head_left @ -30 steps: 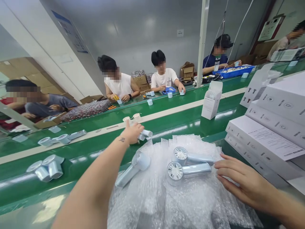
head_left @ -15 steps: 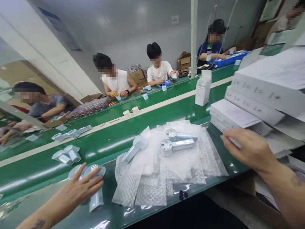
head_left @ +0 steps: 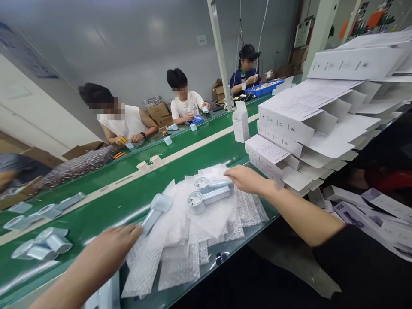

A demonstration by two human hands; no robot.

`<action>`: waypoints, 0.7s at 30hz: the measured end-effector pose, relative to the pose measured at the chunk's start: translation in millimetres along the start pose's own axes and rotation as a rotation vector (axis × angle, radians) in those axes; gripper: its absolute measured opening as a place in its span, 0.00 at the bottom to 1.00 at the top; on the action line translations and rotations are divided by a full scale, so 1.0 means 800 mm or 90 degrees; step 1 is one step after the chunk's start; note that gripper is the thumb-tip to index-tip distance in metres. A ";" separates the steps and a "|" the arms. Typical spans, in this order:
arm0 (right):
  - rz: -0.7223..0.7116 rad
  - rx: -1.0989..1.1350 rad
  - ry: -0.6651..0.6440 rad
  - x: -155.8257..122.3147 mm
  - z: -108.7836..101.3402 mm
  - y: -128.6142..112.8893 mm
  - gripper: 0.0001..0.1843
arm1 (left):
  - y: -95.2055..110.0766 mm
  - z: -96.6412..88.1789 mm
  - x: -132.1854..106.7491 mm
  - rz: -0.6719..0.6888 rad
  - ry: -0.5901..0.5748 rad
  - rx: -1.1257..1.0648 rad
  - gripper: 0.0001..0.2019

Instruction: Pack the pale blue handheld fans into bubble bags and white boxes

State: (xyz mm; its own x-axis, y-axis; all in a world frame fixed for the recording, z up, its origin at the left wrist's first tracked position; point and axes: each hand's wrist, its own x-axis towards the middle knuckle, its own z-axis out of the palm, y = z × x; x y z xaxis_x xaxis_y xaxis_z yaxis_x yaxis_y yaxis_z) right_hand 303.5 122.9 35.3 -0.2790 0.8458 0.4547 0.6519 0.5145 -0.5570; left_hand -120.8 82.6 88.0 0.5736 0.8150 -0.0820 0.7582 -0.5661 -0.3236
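Note:
My left hand (head_left: 112,246) reaches to the handle end of a light blue handheld fan (head_left: 162,202), its fingers together and closed at that end. The thumb is hidden. My right hand (head_left: 246,178) is closed over the right side of the bubble-wrap bags (head_left: 180,266), beside the handle ends of two more handheld fans (head_left: 211,196). Whether its fingertips grip a bag or a handle is hidden. All three fans lie on the spread pile of bags. More fan pieces (head_left: 107,292) lie partly under my left forearm.
Flattened and half-folded white boxes (head_left: 286,120) are stacked at the right, beside one upright box (head_left: 240,124). Several fans (head_left: 45,244) lie on the green conveyor (head_left: 189,156) at the left. Co-workers sit across it. Two small dark discs (head_left: 221,257) lie near the front edge.
My view has turned right. My left hand has moved from the fans at the left to the fan on the bags. My right hand has moved from beside the boxes onto the pile.

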 end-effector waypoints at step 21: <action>0.328 0.830 -0.065 -0.015 -0.026 -0.021 0.14 | 0.226 -0.024 0.122 -0.297 0.028 -0.575 0.09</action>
State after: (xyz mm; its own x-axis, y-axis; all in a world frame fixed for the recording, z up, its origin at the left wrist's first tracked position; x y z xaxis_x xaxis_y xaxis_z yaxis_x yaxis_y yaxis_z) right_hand 310.8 101.0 53.8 -0.2984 0.9543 -0.0157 -0.4030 -0.1409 -0.9043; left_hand 78.3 57.4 39.4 0.1584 0.9834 -0.0885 0.8491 -0.0899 0.5205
